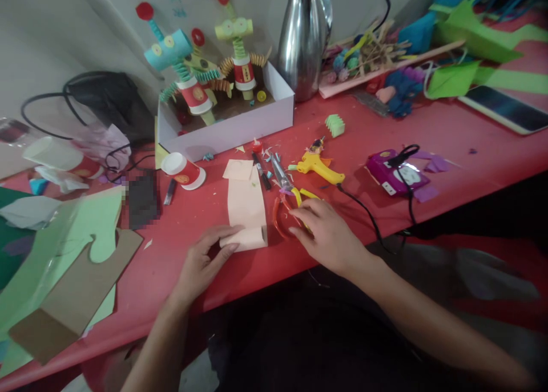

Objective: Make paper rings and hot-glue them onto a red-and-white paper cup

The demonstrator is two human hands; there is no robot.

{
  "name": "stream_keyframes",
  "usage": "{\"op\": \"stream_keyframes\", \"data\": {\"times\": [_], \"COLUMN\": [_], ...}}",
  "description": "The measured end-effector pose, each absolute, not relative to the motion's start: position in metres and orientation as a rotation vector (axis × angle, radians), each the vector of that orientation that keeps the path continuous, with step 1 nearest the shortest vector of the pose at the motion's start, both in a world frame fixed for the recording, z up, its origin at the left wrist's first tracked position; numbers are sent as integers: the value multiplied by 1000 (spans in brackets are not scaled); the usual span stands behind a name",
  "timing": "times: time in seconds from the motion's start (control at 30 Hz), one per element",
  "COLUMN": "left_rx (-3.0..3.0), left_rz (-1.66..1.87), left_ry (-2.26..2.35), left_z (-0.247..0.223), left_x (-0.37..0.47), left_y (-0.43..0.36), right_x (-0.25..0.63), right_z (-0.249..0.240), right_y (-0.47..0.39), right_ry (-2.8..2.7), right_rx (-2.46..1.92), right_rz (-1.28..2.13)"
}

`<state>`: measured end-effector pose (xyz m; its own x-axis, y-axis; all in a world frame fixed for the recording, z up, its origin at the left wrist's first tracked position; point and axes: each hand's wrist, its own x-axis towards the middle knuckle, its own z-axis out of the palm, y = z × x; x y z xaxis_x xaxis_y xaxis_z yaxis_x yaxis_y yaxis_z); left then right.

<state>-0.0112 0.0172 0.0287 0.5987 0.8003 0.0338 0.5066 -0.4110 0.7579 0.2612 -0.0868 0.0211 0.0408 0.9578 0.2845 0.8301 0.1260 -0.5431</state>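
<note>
Pale paper strip (247, 201): loose roll at risk

On the surface (160, 255), near and left of centre, the strip's rolled near end is sitting in our left hand's (205, 261) closed grip; slackening fingers could let it spring open. Our right hand (327, 232) is hovering, grip partly open, seemingly empty; brushing the orange handles (275, 221) could jostle the strip.

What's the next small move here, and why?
Probably close the right hand on the orange handles: its fingers are spread right by them, while the left hand alone holds the curled end of the pale paper strip, which might spring open if released.
</note>
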Motion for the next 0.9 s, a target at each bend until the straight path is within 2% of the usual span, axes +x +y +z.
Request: {"op": "stream_keyframes", "data": {"times": [0.4,0.63,0.77,0.9], "left_rx": [2096,2097,2167,2284], "left_rz": [267,281,334,378], "left_ry": [1031,1044,1019,977], "left_z": [41,43,40,36], "left_x": [-6,-7,-11,-15], "left_y": [37,34,28,22], "right_x": [258,257,259,273], "right_z": [23,24,36,54], "right_y": [-85,-77,-67,-77], "right_ry": [-1848,-1718,-1596,-1441], "right_rx": [-1784,-1952,-2118,-2060], "right_rz": [256,310,423,673]}}
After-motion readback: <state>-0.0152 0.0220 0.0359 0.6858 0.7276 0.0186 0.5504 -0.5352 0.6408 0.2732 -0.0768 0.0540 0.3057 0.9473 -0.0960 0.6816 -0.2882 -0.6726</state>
